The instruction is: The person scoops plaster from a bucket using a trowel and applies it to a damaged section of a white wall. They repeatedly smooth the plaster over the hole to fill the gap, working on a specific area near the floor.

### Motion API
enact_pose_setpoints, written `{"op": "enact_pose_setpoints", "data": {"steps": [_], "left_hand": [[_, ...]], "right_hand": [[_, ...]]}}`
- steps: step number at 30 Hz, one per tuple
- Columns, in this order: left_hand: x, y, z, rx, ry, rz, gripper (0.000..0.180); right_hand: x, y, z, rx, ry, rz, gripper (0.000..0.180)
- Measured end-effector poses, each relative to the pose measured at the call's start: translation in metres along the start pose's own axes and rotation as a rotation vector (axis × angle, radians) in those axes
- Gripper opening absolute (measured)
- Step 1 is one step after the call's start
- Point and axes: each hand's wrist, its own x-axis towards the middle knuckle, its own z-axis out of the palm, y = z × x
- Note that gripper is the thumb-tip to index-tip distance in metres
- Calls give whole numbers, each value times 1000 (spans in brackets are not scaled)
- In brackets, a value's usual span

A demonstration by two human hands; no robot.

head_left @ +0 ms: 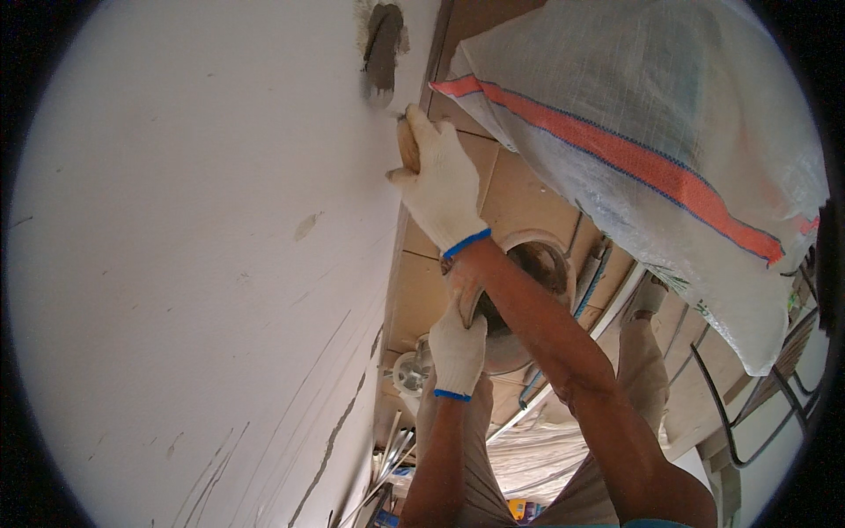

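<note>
My right hand [440, 180], in a white knit glove with a blue cuff, is closed around the wooden handle [407, 145] of a small hand tool. Its tip, hard to make out, meets the white wall [220, 220] just below a wet grey patch of mortar [384, 53]. Lower down, my left hand [459, 352], gloved alike, is closed on a tan piece with a curved edge [464, 295]. My right wrist and forearm cross in front of that piece, so its kind is unclear. Beside it, partly behind the forearm, stands a round bucket [570, 273] with a dark inside.
A large white woven sack [616, 114] with a red stripe fills the upper right. Around my legs lie a metal pipe [594, 264], a clear round item [410, 374], thin rods [392, 462] and plastic sheeting [546, 458] on tan floor tiles [519, 194]. Black metal bars [731, 440] stand at right.
</note>
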Motion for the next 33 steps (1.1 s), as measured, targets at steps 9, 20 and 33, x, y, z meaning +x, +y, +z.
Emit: {"op": "enact_pose_setpoints", "data": {"steps": [9, 20, 33], "left_hand": [[0, 7, -4, 51, -7, 8, 53], [0, -3, 1, -4, -19, -3, 59], [3, -5, -3, 59, -57, -9, 63]], "right_hand": [[-34, 9, -12, -98, -55, 34, 83], [5, 1, 9, -110, 25, 33, 81], [0, 6, 11, -106, -48, 73, 79]]}}
